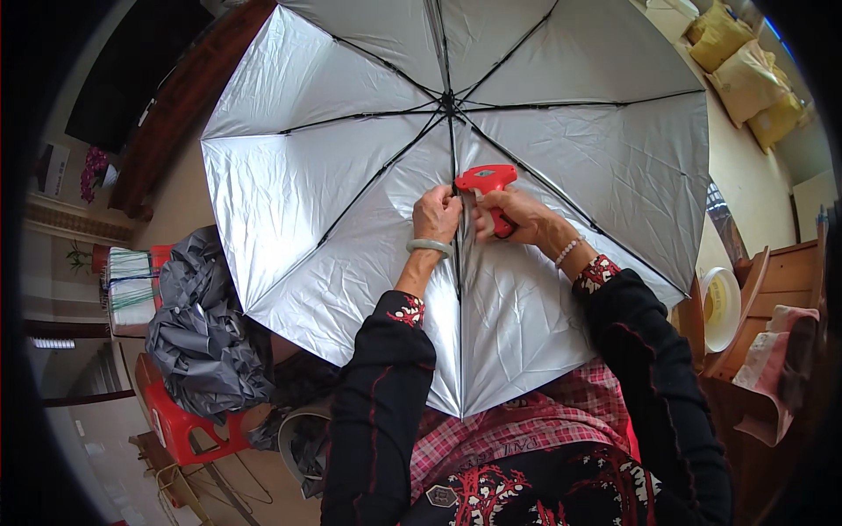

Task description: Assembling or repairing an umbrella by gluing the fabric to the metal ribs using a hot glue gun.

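Note:
An open umbrella [544, 316] with a silvery lining spreads across the view, its black ribs [390, 162] meeting at a central hub [449, 103]. My right hand [522, 215] is wrapped around a red, pistol-shaped tagging gun [488, 178]. The gun's front end reaches the rib that runs from the hub toward me. Right beside that tip, my left hand [436, 215] is closed in a pinch on the same rib and perhaps the cloth along it. My fingers hide the exact spot where tool, rib and cloth meet.
Crumpled dark grey cloth [206, 324] is heaped on a red plastic stool [189, 430] at the left, near a bundle of thin pale rods [130, 285]. A wooden chair [759, 289] with a white round container [721, 309] stands at the right. Yellow cushions [745, 79] lie far right.

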### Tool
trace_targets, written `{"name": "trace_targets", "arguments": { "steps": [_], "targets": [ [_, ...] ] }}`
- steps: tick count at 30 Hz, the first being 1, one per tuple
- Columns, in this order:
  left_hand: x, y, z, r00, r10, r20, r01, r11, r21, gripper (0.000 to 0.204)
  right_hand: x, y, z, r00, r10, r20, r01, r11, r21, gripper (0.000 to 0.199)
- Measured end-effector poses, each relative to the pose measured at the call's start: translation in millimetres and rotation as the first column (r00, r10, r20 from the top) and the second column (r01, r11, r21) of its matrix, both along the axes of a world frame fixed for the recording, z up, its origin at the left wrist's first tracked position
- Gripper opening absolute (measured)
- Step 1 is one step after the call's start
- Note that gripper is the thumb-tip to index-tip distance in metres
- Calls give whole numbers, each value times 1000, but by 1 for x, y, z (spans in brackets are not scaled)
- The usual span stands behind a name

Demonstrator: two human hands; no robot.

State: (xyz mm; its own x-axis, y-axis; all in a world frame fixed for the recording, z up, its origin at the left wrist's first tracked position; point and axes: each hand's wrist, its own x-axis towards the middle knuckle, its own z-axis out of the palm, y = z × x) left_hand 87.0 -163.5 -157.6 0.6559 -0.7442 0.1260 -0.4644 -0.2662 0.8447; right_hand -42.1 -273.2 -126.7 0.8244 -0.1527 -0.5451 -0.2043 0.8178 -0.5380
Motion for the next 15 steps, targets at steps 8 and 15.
{"name": "trace_targets", "arguments": {
  "steps": [8, 15],
  "targets": [
    [27, 0, 3, 945, -118, 305, 72, 985, 157, 14, 1, 22, 22, 996, -80, 40, 80, 997, -3, 33],
    [78, 1, 32, 601, 72, 796, -282, 951, 127, 11, -5, 29, 29, 959, -255, 122, 266, 960, -86, 29]
  ]
}}
